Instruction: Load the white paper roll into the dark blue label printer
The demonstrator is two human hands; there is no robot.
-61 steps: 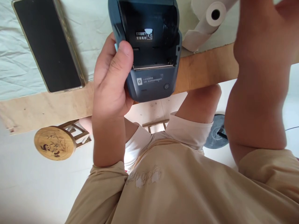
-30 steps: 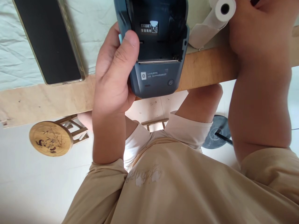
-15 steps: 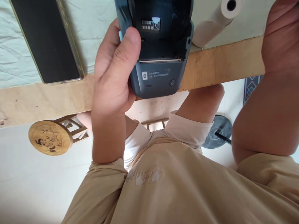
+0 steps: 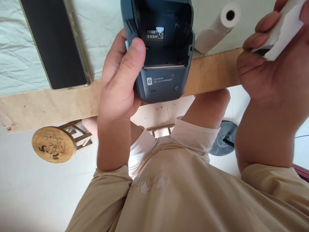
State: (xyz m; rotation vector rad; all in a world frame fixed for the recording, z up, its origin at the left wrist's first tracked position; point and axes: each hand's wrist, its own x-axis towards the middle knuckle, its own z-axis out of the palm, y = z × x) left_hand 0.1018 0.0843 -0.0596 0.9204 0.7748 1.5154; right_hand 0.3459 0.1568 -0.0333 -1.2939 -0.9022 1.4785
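Note:
My left hand (image 4: pixel 119 75) is closed around the left side of a dark blue label printer (image 4: pixel 163 85), thumb over its edge. The printer's lid is up and its dark inner compartment faces me, with a printed sticker inside and a power button on the front. At the upper right, my right hand (image 4: pixel 272 74) has its fingers curled round a white paper roll (image 4: pixel 283 30), part of which runs out of view. A second white paper roll (image 4: pixel 213 33) with a black core is on the table between the printer and my right hand.
A phone (image 4: pixel 56 42) in a clear case lies left on the pale green cloth (image 4: pixel 101 19). The wooden table edge (image 4: pixel 60 101) crosses the view. Below are a round wooden stool (image 4: pixel 54 145) with a panda picture and a black round base (image 4: pixel 223 138).
My right hand has come further into view from the upper right, and the white roll in it now shows. The printer stays in my left hand, nearly in place.

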